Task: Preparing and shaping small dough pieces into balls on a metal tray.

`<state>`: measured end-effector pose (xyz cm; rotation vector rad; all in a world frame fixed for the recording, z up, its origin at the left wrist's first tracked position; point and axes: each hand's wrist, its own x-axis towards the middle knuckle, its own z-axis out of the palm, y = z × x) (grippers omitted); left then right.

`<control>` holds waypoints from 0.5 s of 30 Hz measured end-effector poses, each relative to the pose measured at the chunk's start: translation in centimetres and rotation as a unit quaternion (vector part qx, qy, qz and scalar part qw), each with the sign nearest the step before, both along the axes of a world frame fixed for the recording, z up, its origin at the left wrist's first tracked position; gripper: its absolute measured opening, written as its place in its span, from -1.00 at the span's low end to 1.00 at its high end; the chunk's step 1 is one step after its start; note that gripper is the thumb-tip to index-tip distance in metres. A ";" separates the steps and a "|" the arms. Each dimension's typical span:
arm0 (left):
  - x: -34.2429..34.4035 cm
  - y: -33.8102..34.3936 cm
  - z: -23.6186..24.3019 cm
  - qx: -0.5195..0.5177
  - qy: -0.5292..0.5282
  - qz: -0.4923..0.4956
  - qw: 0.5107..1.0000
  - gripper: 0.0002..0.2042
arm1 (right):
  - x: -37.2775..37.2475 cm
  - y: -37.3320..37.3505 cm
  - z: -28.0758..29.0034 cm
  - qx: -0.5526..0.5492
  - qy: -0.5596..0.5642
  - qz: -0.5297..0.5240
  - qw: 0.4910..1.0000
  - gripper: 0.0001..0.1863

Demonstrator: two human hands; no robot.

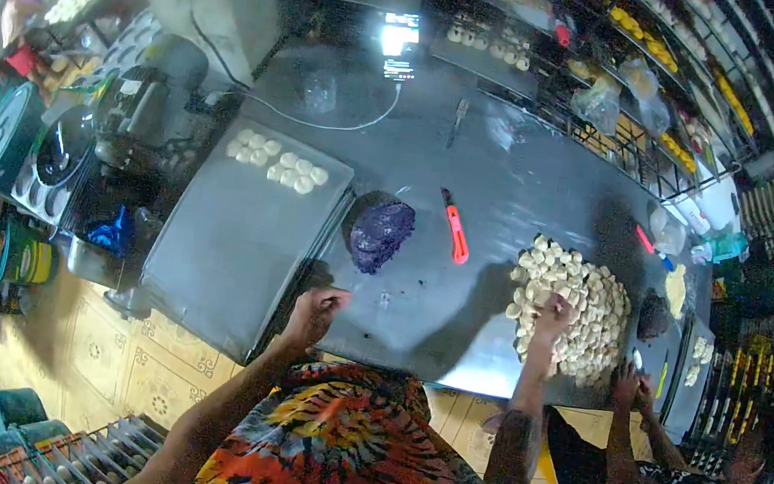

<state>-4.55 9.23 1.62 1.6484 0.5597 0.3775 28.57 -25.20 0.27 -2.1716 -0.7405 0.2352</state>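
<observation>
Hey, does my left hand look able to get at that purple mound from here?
Probably yes: your left hand is near the purple mound, and nothing visible blocks the tabletop between them.

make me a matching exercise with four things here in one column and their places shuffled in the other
1. purple mass
2. red cutter
3. lit phone
4. right hand

A. at the heap of pale pieces
B. just right of the dark tray
C. between purple mass and heap
D. far side, joined to a white cable

Pairs: 1-B, 2-C, 3-D, 4-A
</observation>
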 end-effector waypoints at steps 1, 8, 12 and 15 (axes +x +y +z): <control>1.1 -0.3 0.6 0.026 0.008 -0.009 1.000 -0.77 | 1.4 4.1 -0.1 0.012 0.025 0.007 1.000 -0.79; 5.7 -5.5 -6.8 -0.245 0.033 -0.008 0.969 -0.76 | -12.6 14.9 0.4 0.110 0.206 0.109 0.966 -0.80; 3.7 -5.9 -9.4 -0.199 -0.279 -0.087 0.935 -0.78 | -14.1 17.9 4.0 0.040 0.296 0.227 0.927 -0.82; 2.1 -6.6 -1.4 -0.384 -0.041 0.092 0.918 -0.77 | -11.1 18.7 2.3 -0.076 0.209 0.249 0.943 -0.78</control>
